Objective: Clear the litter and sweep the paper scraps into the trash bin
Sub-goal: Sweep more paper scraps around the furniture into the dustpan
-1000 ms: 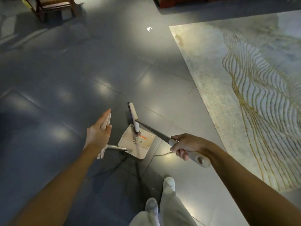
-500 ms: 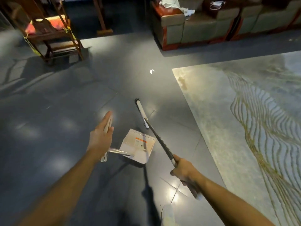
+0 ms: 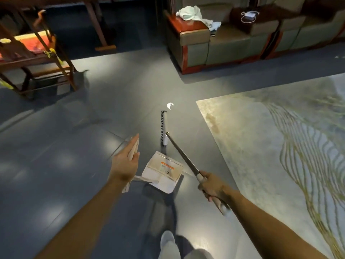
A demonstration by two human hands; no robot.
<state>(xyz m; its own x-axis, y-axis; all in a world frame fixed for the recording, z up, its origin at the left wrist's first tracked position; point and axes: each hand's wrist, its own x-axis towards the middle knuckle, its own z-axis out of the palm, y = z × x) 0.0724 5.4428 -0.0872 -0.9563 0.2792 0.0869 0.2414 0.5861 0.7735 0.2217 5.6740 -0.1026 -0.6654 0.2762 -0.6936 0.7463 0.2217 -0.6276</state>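
Far to your left stands a wooden chair with a red and orange seat, on the grey tiled floor. Your left hand holds the pale handle of the dustpan, with the fingers laid straight along the handle and pointing away from you. I cannot see how your thumb sits on it. The dustpan hangs tilted just right of that hand, its white tray facing up, an orange label across it and its shadow on the tiles below. Near the bottom edge, the toe of your shoe shows.

Just beyond the dustpan lies the broom head, a narrow white bar with dark bristles along its left side, pointing away from you. The one paper scrap in sight is small and white. It lies on the floor just past the far tip of the broom head, a little to the right. The dark handle of the broom slants back and to the right into your right hand, which is clenched around its pale grip.

Far right of centre is a sofa with a crumpled cloth on its arm. A pale rug with gold wavy lines covers the floor to your right.
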